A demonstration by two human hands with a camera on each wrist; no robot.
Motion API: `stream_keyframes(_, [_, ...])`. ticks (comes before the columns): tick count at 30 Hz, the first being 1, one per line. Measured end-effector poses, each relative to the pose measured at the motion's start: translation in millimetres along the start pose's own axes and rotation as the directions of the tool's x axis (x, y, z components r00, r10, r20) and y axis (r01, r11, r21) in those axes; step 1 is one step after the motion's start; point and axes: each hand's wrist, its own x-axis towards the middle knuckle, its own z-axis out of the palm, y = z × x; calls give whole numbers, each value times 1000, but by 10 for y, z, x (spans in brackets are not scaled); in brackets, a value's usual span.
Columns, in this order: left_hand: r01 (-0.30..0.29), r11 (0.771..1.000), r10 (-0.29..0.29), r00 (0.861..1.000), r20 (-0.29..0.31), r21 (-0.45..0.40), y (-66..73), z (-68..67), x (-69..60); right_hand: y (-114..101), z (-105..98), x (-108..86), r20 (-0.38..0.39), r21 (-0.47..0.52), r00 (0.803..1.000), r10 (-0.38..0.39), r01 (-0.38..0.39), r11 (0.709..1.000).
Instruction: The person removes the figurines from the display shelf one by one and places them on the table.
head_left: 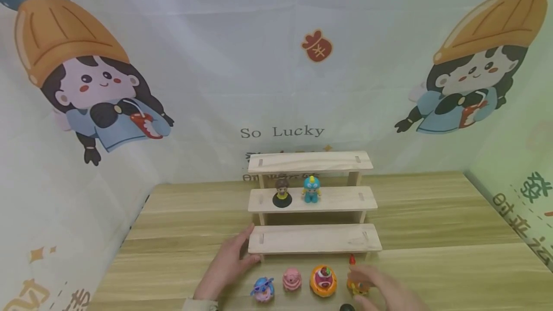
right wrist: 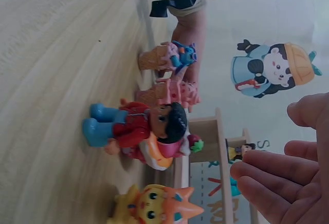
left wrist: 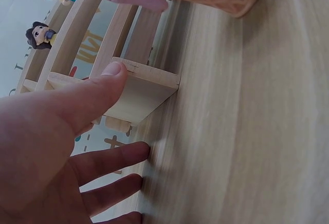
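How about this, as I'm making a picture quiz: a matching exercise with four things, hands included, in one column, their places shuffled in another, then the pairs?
1. Brown-haired figurine
2. Blue figurine with sunglasses
3. Left hand
4. Right hand

A. At the left end of the bottom step
B. Beside the spiky orange-and-yellow figurine
C. On the middle step, on a round black base
D. On the tabletop, beside the pink figurine

Pairs: 1-C; 2-D; 3-A; 4-B
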Motion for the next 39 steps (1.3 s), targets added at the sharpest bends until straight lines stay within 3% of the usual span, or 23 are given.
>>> stream_keyframes(1, [0, 1000, 0, 1000, 0, 3, -3, -1, 1, -254, -164, 31, 14, -9, 1000, 16, -16, 1000])
stream_keyframes(3, [0, 1000, 0, 1000, -1, 7, -11, -2, 3, -474, -310, 80, 9, -22, 999, 31, -31, 999])
stream_keyframes(6, [0, 1000, 0, 1000, -1, 12, -23, -4, 5, -480, -346, 132, -11, -29, 999, 35, -35, 999])
stream_keyframes(8, [-4, 1000, 4, 1000, -3, 15, -27, -6, 5, -474, -355, 163, -28, -50, 995, 92, -93, 994])
stream_keyframes(11, [-10, 1000, 10, 1000, -7, 15, -29, -11, 6, -408, -350, 215, -120, -83, 992, -27, 17, 996])
stream_keyframes(13, [-12, 1000, 12, 1000, -8, 14, -29, -16, 8, -415, -374, 263, -210, -130, 965, -154, 129, 983])
stream_keyframes(16, [-7, 1000, 7, 1000, -8, 13, -28, -23, 9, -433, -436, 372, -304, -203, 879, -367, 316, 927])
stream_keyframes(18, [-4, 1000, 4, 1000, -8, 13, -27, -26, 9, -423, -480, 448, -332, -231, 838, -432, 372, 899])
stream_keyframes(20, [-3, 1000, 4, 1000, -10, 16, -26, -28, 8, -405, -516, 526, -345, -252, 812, -471, 403, 880])
stream_keyframes(24, [-7, 1000, 7, 1000, -8, 15, -30, -20, 5, -384, -575, 656, -350, -257, 828, -438, 365, 895])
stream_keyframes(29, [6, 1000, -6, 1000, 9, -8, -18, -17, -7, -402, -625, 772, -335, -237, 874, -352, 284, 929])
stream_keyframes(36, [20, 1000, -20, 1000, 9, -9, 1, -32, -11, -392, -676, 971, -302, -142, 905, -299, 268, 953])
stream_keyframes(39, [9, 1000, -9, 1000, 8, -23, -9, -20, -12, -368, -704, 1055, -266, -75, 937, -225, 212, 974])
